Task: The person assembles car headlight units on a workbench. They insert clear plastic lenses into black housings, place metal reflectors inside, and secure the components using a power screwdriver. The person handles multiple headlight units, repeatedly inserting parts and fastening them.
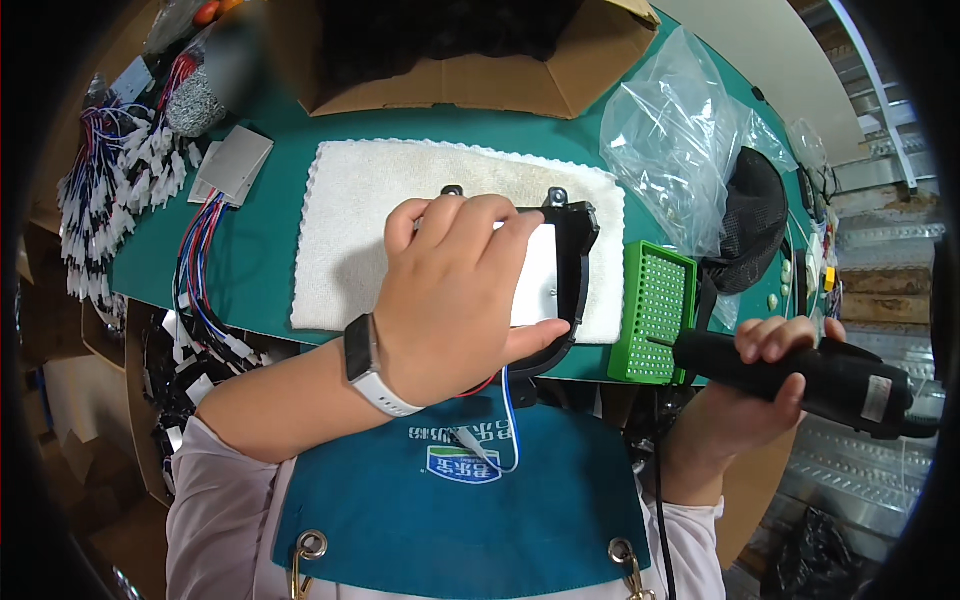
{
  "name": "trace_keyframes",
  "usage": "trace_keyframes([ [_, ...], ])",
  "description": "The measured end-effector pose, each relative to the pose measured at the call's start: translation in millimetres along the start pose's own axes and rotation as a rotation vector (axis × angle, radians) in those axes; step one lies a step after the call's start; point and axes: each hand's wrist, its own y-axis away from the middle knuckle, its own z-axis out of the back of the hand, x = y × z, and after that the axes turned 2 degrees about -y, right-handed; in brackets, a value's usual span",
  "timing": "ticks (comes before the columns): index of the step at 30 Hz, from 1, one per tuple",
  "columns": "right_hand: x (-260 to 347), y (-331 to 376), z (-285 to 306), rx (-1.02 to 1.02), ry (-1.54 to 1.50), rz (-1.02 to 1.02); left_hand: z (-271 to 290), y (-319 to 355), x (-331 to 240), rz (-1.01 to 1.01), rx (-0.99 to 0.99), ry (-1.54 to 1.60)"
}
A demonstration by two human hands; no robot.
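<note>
Green table [265, 270]; on its white cloth [335, 225], a black frame [574, 260] with white panel [535, 280]. Left hand [455, 285] arches over, clasping it; right hand [765, 390] wraps a driver [835, 385].

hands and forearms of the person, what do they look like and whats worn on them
Both the left hand and the right hand are ungloved. The left wrist wears a watch with a dark, rectangular face and a pale strap. Loose, pale pinkish sleeves leave the forearms bare.
</note>
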Motion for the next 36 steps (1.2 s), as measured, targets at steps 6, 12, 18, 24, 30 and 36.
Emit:
trace_keyframes([
  [6, -14.1, 9.2, 8.7, 0.082, 0.016, 0.012, 26.5, 9.7, 12.2, -0.191, 0.179, -0.063],
  [12, -14.1, 5.3, 14.1, 0.140, -0.017, -0.018, 42.5, 21.9, 23.1, -0.248, 0.373, -0.078],
  [18, -15.5, -6.5, 24.5, 0.543, -0.170, -0.018, 34.1, 26.6, 25.4, -0.272, 0.368, -0.122],
  [24, -10.7, 16.5, -14.1, -0.036, 0.348, -0.046, 13.7, 36.3, 34.3, -0.324, 0.220, -0.181],
  [30, -3.2, 15.8, -18.0, -0.070, 0.366, 0.020, 9.0, 37.0, 36.1, -0.278, 0.141, -0.068],
  [36, 30.9, -13.9, -7.2, 0.111, -0.266, 0.190, -1.9, 41.9, 35.5, -0.301, -0.094, -0.152],
])
